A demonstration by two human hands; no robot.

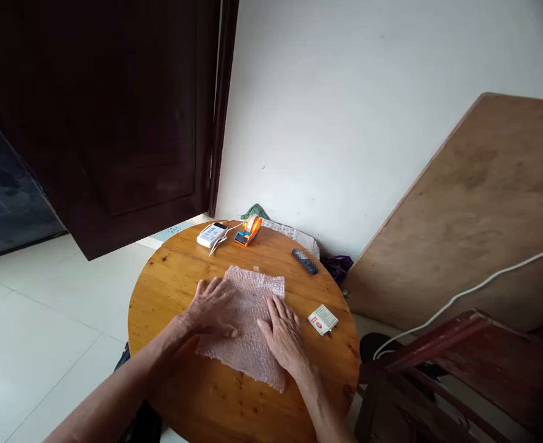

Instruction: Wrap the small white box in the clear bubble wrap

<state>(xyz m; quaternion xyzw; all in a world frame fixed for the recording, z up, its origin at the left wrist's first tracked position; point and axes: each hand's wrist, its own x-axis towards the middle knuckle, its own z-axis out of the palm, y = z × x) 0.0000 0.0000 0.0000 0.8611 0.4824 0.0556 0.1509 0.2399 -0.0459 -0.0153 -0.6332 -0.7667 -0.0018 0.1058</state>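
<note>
Head view shows our left grip (211, 306) and our right grip (284, 332) wide and flat, resting upon the bubble wrap (250, 311), which lies beneath and between these 2 on the counter (160, 301). Right of the right grip we see a small packet (322, 319); beyond both, an orange tape dispenser (253, 227).

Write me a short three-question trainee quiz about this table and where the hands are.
1. What clear sheet do the left hand and right hand both touch?
2. True or false: in the picture, the orange tape dispenser stands left of the white device.
3. Which is nearer the right hand: (a) the small printed packet or (b) the tape dispenser?

Key: 1. Bubble wrap. 2. False, it stands right of it. 3. a.
</note>
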